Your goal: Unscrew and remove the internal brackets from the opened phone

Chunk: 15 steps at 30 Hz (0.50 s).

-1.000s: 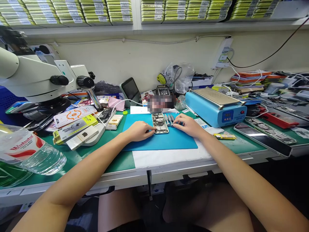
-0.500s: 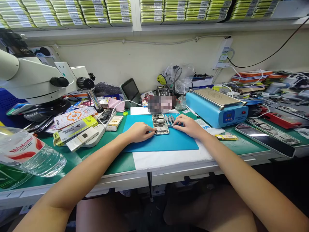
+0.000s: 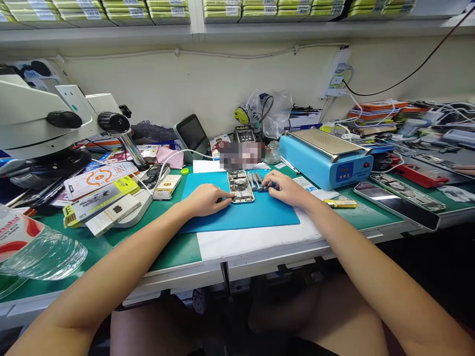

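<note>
An opened smartphone, its inner parts bare, lies on a blue mat. My left hand rests at its lower left edge, thumb and forefinger closed on the frame. Just right of the phone, several slim screwdrivers lie side by side. My right hand is over the mat with its fingers curled at the end of the rightmost screwdriver; the fingertips partly hide what they pinch.
A blue heating machine stands to the right, with a dark-screened phone near the table edge. On the left are a microscope, small boxes and a large water bottle. At far right another person's hand shows.
My view has shifted slightly, so the whole bench appears moved left. Both hands stay by the phone and the screwdrivers. Another person's hand has come into view at far right.
</note>
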### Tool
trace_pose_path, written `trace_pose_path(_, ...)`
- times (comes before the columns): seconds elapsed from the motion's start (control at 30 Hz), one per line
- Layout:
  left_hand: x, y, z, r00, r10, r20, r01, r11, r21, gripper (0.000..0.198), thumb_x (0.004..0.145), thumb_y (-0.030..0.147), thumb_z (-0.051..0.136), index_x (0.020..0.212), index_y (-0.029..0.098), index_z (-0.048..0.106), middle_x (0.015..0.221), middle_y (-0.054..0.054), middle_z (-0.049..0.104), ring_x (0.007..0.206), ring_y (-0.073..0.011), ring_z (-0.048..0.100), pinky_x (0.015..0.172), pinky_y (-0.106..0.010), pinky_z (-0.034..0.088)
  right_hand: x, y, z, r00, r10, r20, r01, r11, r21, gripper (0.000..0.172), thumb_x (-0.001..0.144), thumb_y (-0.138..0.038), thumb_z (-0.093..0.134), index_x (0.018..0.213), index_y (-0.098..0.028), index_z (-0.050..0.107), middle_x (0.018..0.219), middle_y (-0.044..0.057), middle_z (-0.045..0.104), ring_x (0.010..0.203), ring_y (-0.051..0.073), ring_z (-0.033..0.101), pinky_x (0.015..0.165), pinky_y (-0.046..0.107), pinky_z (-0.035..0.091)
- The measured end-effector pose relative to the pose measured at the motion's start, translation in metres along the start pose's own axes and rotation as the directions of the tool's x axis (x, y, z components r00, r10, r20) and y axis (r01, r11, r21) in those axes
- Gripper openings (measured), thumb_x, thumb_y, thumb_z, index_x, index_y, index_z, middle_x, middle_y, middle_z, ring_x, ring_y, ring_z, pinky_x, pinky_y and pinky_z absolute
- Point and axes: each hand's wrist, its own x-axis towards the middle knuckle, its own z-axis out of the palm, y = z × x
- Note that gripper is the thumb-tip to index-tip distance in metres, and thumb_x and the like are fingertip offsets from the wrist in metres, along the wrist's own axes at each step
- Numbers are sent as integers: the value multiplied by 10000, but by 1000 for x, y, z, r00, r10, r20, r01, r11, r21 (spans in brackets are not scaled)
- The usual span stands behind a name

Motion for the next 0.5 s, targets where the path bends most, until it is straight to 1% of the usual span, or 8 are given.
trace_pose_path(0.2, -1, 1, -1, 999, -35, 13, 35, 999, -8, 358, 1077, 447, 695, 1329, 193, 688, 1285, -92, 720, 1075, -219, 729, 947, -436, 651, -2, 0, -2, 1000, 12, -23, -12, 1000, -3, 350, 1072, -402, 710, 1366, -214, 695, 1410, 113, 710, 1174, 257, 735, 997, 483, 651)
trace_pose_path(0.5, -1, 4, -2, 998, -62, 32, 62, 998, -2, 357, 1079, 447, 692, 1330, 192, 688, 1272, -90, 724, 1062, -215, 732, 941, -432, 652, -4, -7, -4, 999, 34, -11, -34, 999, -18, 341, 1073, -402, 708, 1358, -215, 699, 1407, 112, 712, 1175, 256, 735, 1001, 483, 649)
